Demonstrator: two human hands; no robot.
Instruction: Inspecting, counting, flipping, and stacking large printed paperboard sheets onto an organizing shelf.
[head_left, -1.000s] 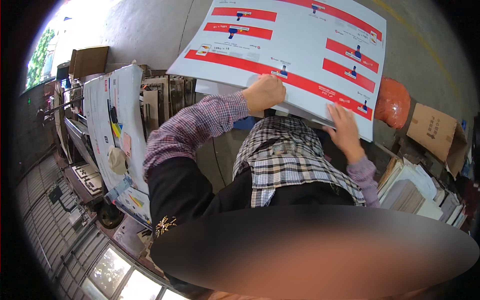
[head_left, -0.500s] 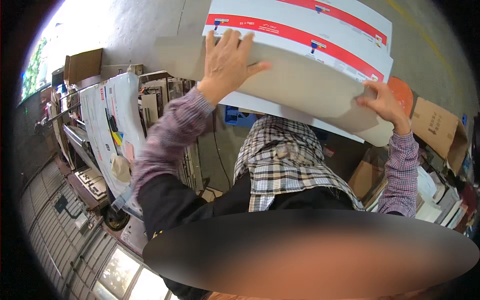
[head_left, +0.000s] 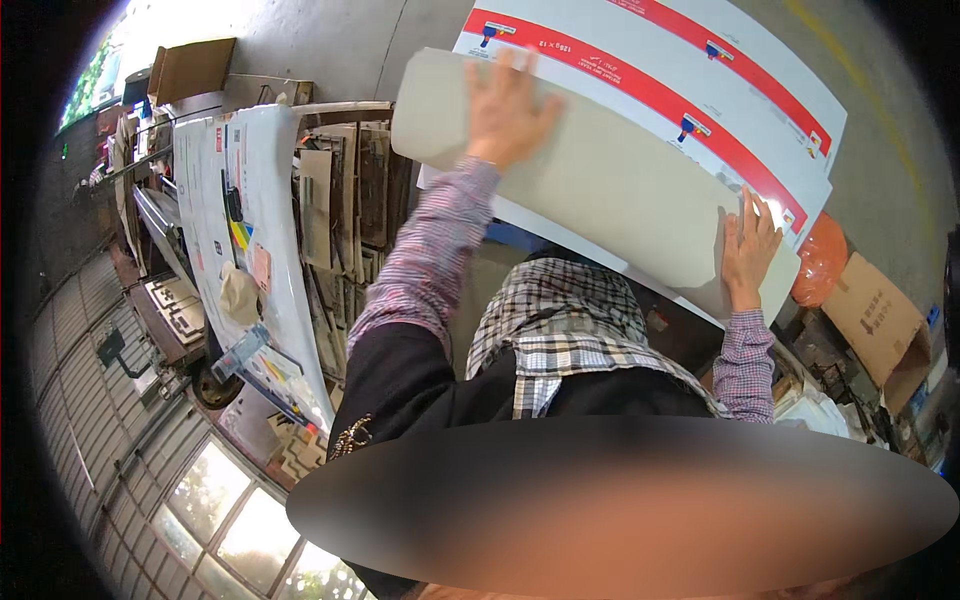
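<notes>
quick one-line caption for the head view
Left hand and right hand pressed flat on large cardboard sheets, plain grey side up, red-striped print beyond.

Cardboard sheet [head_left: 600,170] overhead; stacked sheets [head_left: 250,220] left.

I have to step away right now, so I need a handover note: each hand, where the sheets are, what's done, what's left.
Left hand: flat, fingers spread on the plain grey-beige sheet, near its top left corner.
Right hand: pressed on the same sheet's right end.
Beneath it: a white printed sheet with red bands, partly covered.
Done: grey sheet laid over the printed one.
Left: both hands are on the sheets; neither released.
</notes>
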